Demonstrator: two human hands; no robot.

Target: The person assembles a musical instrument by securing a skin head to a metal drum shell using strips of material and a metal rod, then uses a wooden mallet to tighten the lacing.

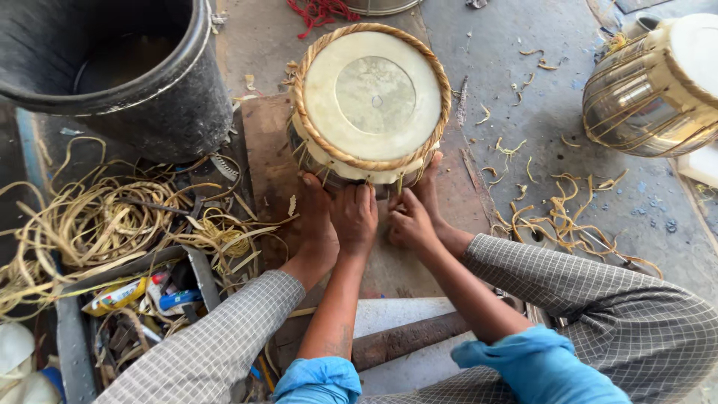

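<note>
Small drum [372,101] standing head-up on a wooden board [263,138] on the floor, pinned between both bare feet so it can't spin. Left hand [354,217] and right hand [410,223] pressed together at the near rim, fingers [365,196] curled tight, apparently pinching a strap end just below the braided hoop; exact grip hidden. Black tub [127,71] and pile of rawhide strips [97,217] just left, second drum [654,86] well apart on the right.
</note>
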